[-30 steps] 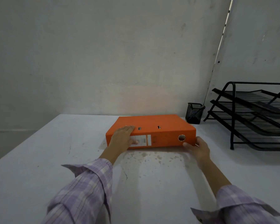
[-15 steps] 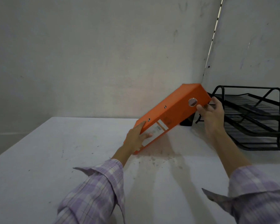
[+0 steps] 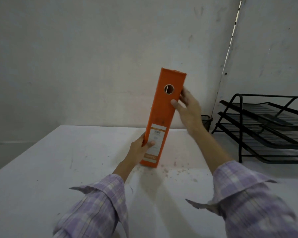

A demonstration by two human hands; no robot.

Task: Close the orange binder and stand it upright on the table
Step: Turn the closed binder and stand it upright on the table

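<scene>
Your left hand (image 3: 139, 148) gripped the closed orange binder (image 3: 163, 117) low at its label (image 3: 155, 142), print too blurred to read; your right hand (image 3: 187, 107) clasped its top. It stood near-upright, tilted toward one o'clock, on the table (image 3: 58, 169).

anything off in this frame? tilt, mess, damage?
Orange binder stands on end but leans right, both hands on it. Pale crumbs or flecks litter the white table at its base. No damage visible.

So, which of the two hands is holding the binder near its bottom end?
The left hand: it grips the orange binder low, beside the white label, close to the table. The right hand is higher, beside the round hole.
</scene>
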